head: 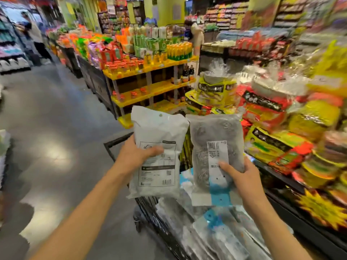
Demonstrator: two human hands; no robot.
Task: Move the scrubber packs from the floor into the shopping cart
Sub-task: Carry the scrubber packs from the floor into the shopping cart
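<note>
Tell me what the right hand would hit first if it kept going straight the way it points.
Probably the snack packets piled on the display ahead. The right hand, gripping a scrubber pack, points forward and up over the shopping cart; depth is unclear.

The pack (156, 156) at the centre of the frame is pale grey-white, printed with thin black line drawings, a dark band and a small barcode. The pack (216, 154) just right of it is clear over dark grey steel coils, with a white label strip in black print running into a light blue cross-shaped band. More packs (212, 233) at lower centre repeat that grey, white and blue. The cart (150, 209) is black. The floor (56, 119) at left is glossy grey with white glare patches. The shelf (150, 91) at upper centre is bright yellow. Bags (266, 109) at right are red and yellow with black bands.
</note>
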